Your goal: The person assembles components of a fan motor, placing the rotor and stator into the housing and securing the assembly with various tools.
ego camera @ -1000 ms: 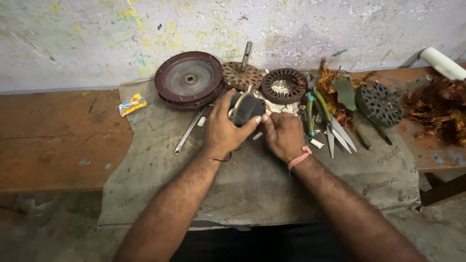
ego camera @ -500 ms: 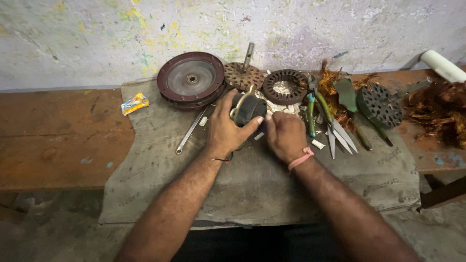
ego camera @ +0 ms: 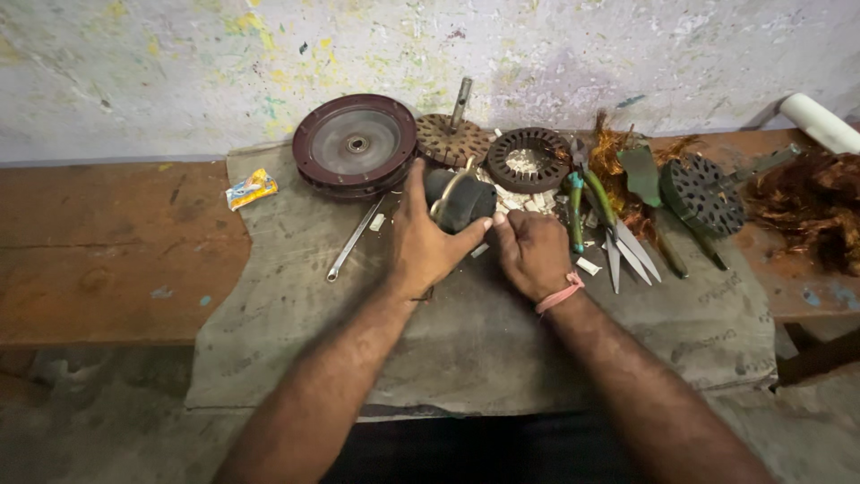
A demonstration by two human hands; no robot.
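Your left hand wraps around a dark cylinder at the cloth's far middle. Your right hand is curled just right of it, fingertips touching it. A spanner lies left.

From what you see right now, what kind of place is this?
Probably a small repair workshop for fan or electric motors. On a worn wooden bench lie a round motor cover, a slotted stator ring and heaps of copper wire. The wall behind is paint-stained.
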